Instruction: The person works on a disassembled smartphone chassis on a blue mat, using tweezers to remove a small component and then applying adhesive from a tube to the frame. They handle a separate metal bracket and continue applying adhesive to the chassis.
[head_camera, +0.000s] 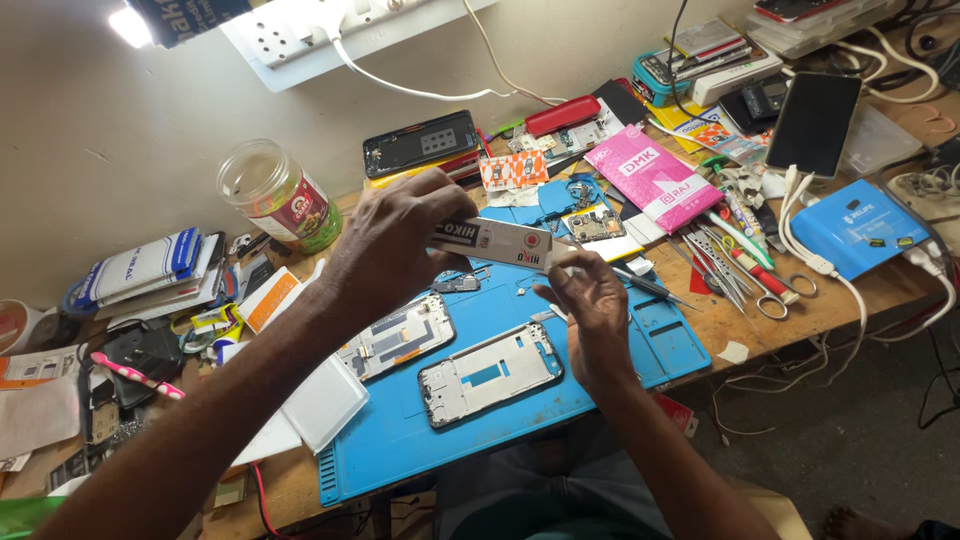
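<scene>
R hand (590, 300) fingers pinch small tip; L hand (395, 240) fingers clamp white glue tube (495, 243).

Wooden workbench (740, 325) bears blue mat (400, 440), scissors (770, 295), jar (280, 195).

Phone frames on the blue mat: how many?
2. A phone frame lies at the centre of the blue mat, below the right hand; a second phone frame lies left of it. More may be hidden.

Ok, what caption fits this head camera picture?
Two hands, left and right, hold a white tube above phone frames on a blue mat.
</scene>
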